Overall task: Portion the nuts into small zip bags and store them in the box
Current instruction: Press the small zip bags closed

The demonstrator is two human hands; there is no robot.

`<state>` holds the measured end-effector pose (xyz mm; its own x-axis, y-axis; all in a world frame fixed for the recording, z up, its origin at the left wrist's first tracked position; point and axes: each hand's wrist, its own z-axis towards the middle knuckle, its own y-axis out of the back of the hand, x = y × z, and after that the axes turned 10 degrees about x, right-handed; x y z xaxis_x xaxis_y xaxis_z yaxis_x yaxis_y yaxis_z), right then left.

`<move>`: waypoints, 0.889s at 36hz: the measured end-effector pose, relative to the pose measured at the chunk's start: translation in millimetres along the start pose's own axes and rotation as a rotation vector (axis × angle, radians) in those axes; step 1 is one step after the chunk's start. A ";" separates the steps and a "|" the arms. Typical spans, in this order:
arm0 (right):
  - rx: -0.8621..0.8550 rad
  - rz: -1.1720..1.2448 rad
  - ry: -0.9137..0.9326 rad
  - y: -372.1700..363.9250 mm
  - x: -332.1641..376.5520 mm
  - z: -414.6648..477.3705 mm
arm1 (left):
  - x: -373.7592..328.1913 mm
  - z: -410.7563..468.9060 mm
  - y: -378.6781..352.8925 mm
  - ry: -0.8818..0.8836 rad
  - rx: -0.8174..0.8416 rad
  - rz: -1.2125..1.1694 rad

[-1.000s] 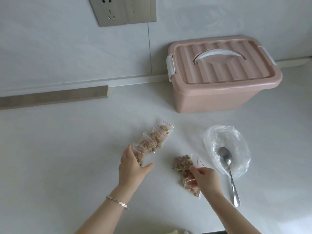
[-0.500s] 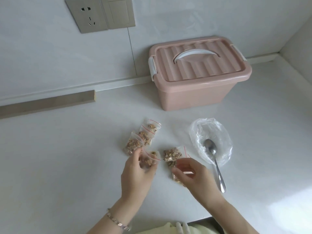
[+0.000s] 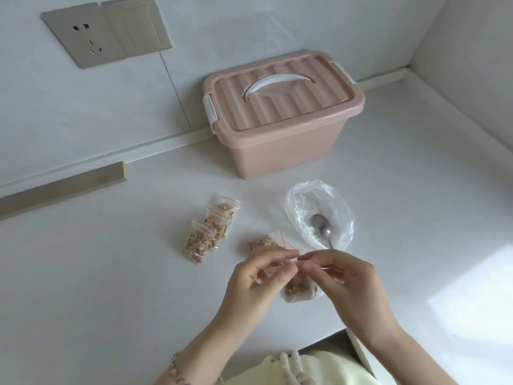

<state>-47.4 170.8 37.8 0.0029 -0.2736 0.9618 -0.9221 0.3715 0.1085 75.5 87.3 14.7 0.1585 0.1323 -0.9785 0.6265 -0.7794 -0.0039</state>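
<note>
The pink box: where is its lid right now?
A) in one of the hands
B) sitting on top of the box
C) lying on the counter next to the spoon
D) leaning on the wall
B: the ribbed lid sits flat on the pink box with its white handle on top, while the left hand and the right hand pinch a small zip bag of nuts.

Home counter (image 3: 111,273): wall socket (image 3: 86,37), spoon (image 3: 322,227)
</note>
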 end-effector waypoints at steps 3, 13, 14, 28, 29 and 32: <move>-0.012 0.042 -0.013 1.7 3.3 -2.0 | -4.1 0.2 -1.5 -0.022 0.072 -0.053; -0.031 0.144 0.038 -2.1 10.5 -7.9 | -5.5 -6.8 -15.5 -0.105 -0.117 -0.122; 0.008 0.157 0.031 -2.0 10.8 -8.7 | -3.7 -7.4 -16.1 -0.090 -0.161 -0.118; 0.032 0.217 -0.105 1.6 9.3 -7.9 | -14.8 -14.1 -15.5 0.099 -0.160 -0.351; 0.034 0.230 -0.107 2.0 9.0 -7.9 | -16.3 -14.5 -14.8 0.118 -0.141 -0.397; 0.035 0.273 -0.115 3.5 8.3 -8.7 | -18.1 -15.8 -11.4 0.159 -0.111 -0.461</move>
<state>-47.3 177.5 48.4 -0.2891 -0.2669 0.9193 -0.8955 0.4149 -0.1611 77.6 103.4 35.7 -0.0453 0.5460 -0.8365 0.7349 -0.5490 -0.3981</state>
